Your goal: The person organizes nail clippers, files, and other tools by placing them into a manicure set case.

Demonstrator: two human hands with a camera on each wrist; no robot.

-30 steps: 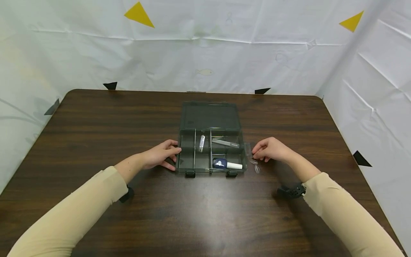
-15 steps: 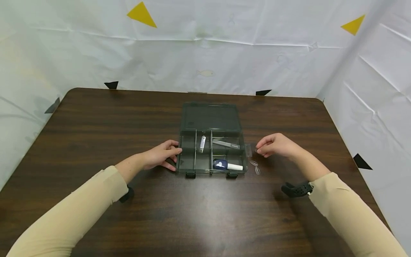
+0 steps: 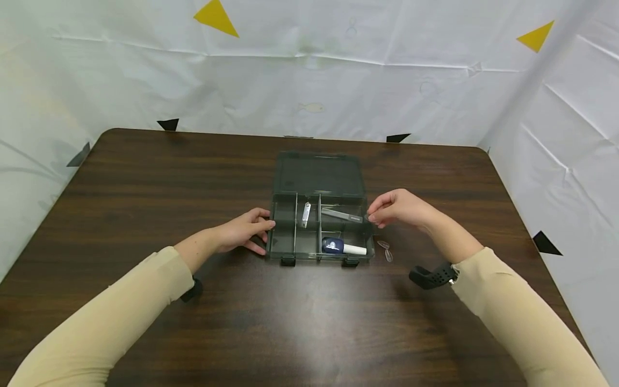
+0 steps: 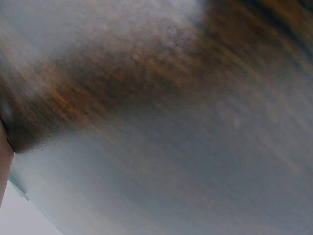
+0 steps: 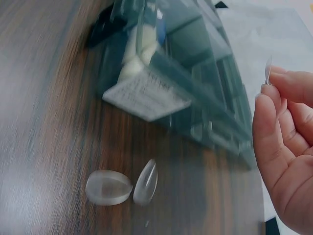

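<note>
Nearest the front edge of the table [image 3: 309, 333], both sleeved forearms reach inward to a dark translucent organiser box [image 3: 320, 232] set at the table's middle, its lid [image 3: 319, 174] laid flat back toward the far edge.

The left hand [image 3: 244, 231] rests against the box's left wall with fingers curled round the front-left corner; in my judgement it is there to steady the box. The left wrist view is too blurred to confirm the grip.

On the bare wood just off the box's front-right corner lie two clear oval pads [image 5: 122, 185], touching one another and free of either hand.

The right hand [image 3: 398, 208] is raised at the box's right wall, beside the far-right compartment, thumb and forefinger pinching a third clear oval pad [image 5: 268, 70] by its edge, a hold that suits so small and thin a piece.

Inside the box, the front-right compartment holds a navy and white item [image 3: 342, 246] bearing a pale emblem, not legible. The far-right compartment holds a grey bar [image 3: 341, 215]; a small silver metal piece [image 3: 306, 213] lies in the middle far compartment. A white label [image 5: 145, 98] on the box's right wall carries print too blurred to read.
</note>
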